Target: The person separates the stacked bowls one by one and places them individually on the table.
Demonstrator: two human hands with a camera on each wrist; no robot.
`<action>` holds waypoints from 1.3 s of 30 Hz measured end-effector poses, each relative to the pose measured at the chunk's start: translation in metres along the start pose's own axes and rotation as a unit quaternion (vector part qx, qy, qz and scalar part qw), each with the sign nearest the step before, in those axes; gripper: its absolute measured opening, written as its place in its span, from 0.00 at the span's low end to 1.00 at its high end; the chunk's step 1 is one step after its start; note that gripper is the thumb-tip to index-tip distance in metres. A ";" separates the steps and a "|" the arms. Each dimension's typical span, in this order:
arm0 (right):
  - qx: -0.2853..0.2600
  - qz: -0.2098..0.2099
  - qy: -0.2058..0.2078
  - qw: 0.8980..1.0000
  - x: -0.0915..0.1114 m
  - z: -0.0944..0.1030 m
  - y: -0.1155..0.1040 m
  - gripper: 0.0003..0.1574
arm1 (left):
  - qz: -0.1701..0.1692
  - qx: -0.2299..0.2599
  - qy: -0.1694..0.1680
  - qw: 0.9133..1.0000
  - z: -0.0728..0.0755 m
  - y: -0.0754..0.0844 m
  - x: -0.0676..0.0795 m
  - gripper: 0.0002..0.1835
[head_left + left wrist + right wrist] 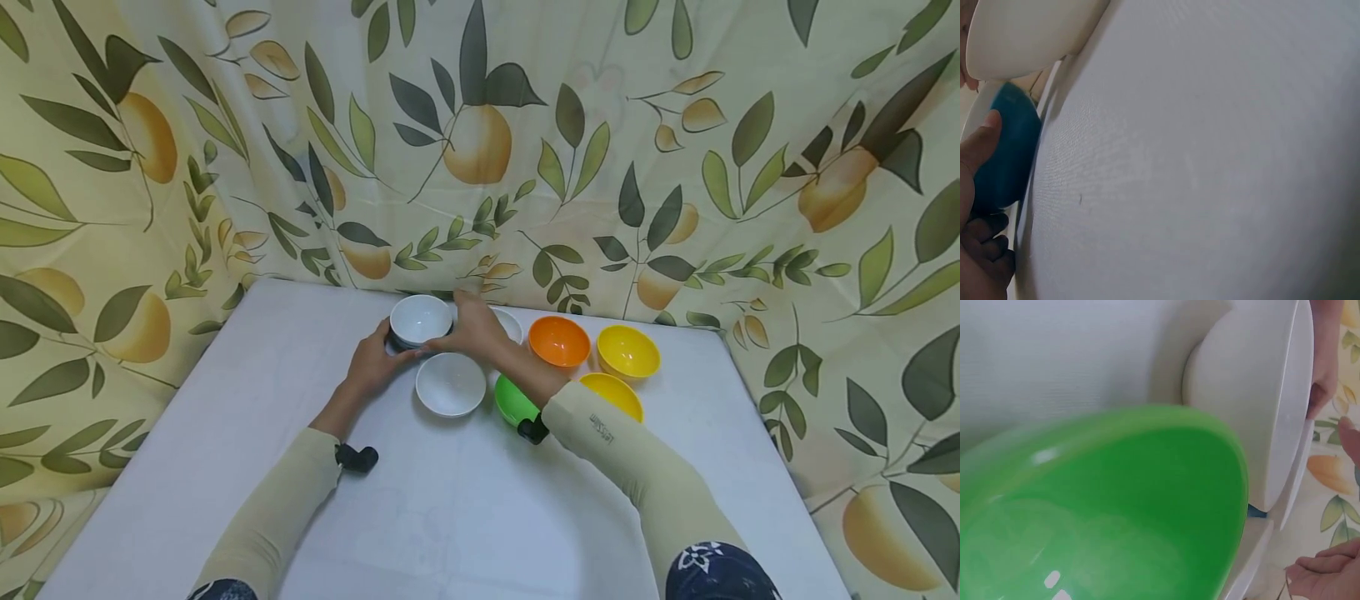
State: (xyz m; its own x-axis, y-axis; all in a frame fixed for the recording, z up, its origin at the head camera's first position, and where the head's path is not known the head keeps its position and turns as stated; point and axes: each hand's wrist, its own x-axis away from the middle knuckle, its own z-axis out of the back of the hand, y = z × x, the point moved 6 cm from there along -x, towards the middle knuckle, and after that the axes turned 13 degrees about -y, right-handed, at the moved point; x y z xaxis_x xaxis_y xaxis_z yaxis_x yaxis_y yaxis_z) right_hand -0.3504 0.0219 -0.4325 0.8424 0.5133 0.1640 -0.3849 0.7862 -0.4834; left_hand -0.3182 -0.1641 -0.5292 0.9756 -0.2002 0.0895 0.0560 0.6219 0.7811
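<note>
Near the table's back edge, a white bowl (422, 318) sits nested in a blue bowl (1017, 147). My left hand (369, 362) grips this stack from the left, thumb against the blue outer wall, fingers on its far side. On the right of the stack is my right hand (480, 332), its thumb close to the rim. Its fingers (1325, 575) look extended and apart from the bowls in the right wrist view. Another white bowl (450, 385) stands just in front of the stack. The right hand partly hides a further white bowl (512, 323).
Right of the hands stand an orange bowl (560, 340), a yellow bowl (628, 352), a second yellow bowl (613, 395) and a green bowl (514, 402) under the right forearm. A white cloth covers the table (450, 508). Behind it hangs a patterned curtain (570, 167).
</note>
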 end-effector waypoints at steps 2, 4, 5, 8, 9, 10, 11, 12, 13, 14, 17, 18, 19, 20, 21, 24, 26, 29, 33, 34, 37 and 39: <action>-0.003 0.003 -0.002 1.000 -0.004 -0.002 0.000 0.75 | 0.000 0.000 -0.001 1.000 0.000 0.000 0.000 0.54; -0.005 0.006 -0.002 1.000 -0.008 -0.003 0.000 0.73 | -0.001 -0.001 -0.001 1.000 0.000 -0.001 0.000 0.54; -0.003 0.006 -0.002 1.000 -0.010 -0.004 0.000 0.73 | -0.001 -0.002 0.000 1.000 0.000 -0.001 -0.001 0.54; 0.007 -0.001 -0.003 1.000 -0.014 -0.004 0.000 0.70 | -0.004 -0.004 0.001 1.000 0.000 -0.002 -0.002 0.53; 0.012 -0.003 -0.003 1.000 -0.016 -0.004 0.000 0.69 | -0.004 -0.004 0.002 1.000 0.000 -0.001 -0.002 0.53; 0.015 -0.005 -0.004 1.000 -0.018 -0.005 0.000 0.68 | -0.005 -0.005 0.003 1.000 0.000 -0.001 -0.002 0.52; 0.018 -0.006 -0.006 1.000 -0.019 -0.005 0.000 0.67 | -0.005 -0.005 0.004 1.000 0.000 -0.001 -0.002 0.52; 0.020 -0.006 -0.008 1.000 -0.021 -0.005 0.001 0.65 | -0.005 -0.007 0.005 1.000 0.000 -0.001 -0.002 0.52; 0.021 -0.005 -0.011 1.000 -0.022 -0.006 0.001 0.63 | -0.005 -0.007 0.006 1.000 0.000 -0.001 -0.002 0.52; 0.024 -0.005 -0.014 1.000 -0.024 -0.007 0.001 0.62 | -0.004 -0.008 0.007 1.000 0.000 -0.001 -0.001 0.52; 0.030 -0.002 -0.022 0.999 -0.029 -0.008 0.001 0.64 | -0.003 -0.009 0.007 1.000 0.000 -0.002 -0.001 0.52; 0.035 -0.004 -0.026 0.999 -0.030 -0.009 0.001 0.64 | -0.002 -0.009 0.007 1.000 0.000 -0.002 -0.001 0.53; 0.040 -0.007 -0.030 0.999 -0.032 -0.010 0.002 0.64 | -0.002 -0.007 0.007 1.000 0.000 -0.002 -0.001 0.53; 0.045 -0.010 -0.034 0.998 -0.033 -0.010 0.002 0.64 | -0.001 -0.006 0.006 1.000 0.000 -0.002 -0.001 0.54; 0.047 -0.013 -0.040 0.998 -0.034 -0.011 0.003 0.63 | -0.001 -0.005 0.006 1.000 0.000 -0.002 -0.001 0.54; 0.058 -0.022 -0.056 0.997 -0.037 -0.014 0.005 0.58 | 0.000 0.000 0.008 1.000 -0.001 -0.002 -0.001 0.55; 0.063 -0.022 -0.063 0.996 -0.038 -0.015 0.005 0.56 | -0.002 0.003 0.009 1.000 -0.001 -0.001 -0.001 0.56; 0.069 -0.019 -0.067 0.995 -0.038 -0.017 0.005 0.55 | -0.005 0.005 0.010 1.000 0.000 0.000 0.000 0.55; 0.069 -0.017 -0.067 0.995 -0.038 -0.018 0.005 0.56 | -0.008 0.004 0.011 1.000 -0.001 0.001 0.001 0.55; 0.068 -0.017 -0.066 0.995 -0.038 -0.018 0.006 0.57 | -0.007 0.003 0.011 1.000 -0.001 0.000 0.001 0.55; 0.069 -0.019 -0.064 0.995 -0.038 -0.018 0.006 0.57 | -0.006 0.000 0.011 1.000 -0.001 -0.001 0.000 0.55; 0.070 -0.021 -0.062 0.995 -0.038 -0.018 0.005 0.57 | -0.005 -0.001 0.011 1.000 0.000 -0.001 0.000 0.54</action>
State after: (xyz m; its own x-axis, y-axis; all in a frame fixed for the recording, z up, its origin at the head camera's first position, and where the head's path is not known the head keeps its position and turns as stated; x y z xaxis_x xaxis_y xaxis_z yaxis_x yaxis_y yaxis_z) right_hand -0.3777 0.0006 -0.4567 0.8097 0.5101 0.2901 -0.4064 0.8441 -0.3497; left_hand -0.3182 -0.1645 -0.5300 0.9794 -0.1901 0.0680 0.0665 0.6219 0.7802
